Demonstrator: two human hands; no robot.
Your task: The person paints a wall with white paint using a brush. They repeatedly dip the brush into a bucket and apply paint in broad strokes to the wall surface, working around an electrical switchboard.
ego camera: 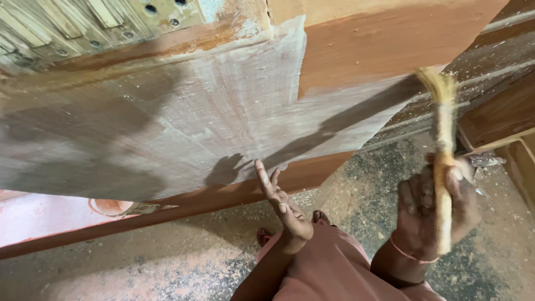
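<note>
A large wooden panel (167, 111) fills the upper left, its face coated in a pale grey filler, with bare reddish wood (379, 39) at the upper right. My left hand (281, 203) is open just below the panel's lower edge, fingers spread and pointing up, holding nothing. My right hand (437, 214) grips the wooden handle of a brush (443, 134), bristles up and blurred, beside the panel's right corner.
Sawdust covers the concrete floor (167, 262). A long reddish wooden rail (167, 214) runs under the panel. Wooden boards (501, 117) stand at the right edge. A round orange container (108, 206) sits at lower left. My pink garment (329, 267) and feet are below.
</note>
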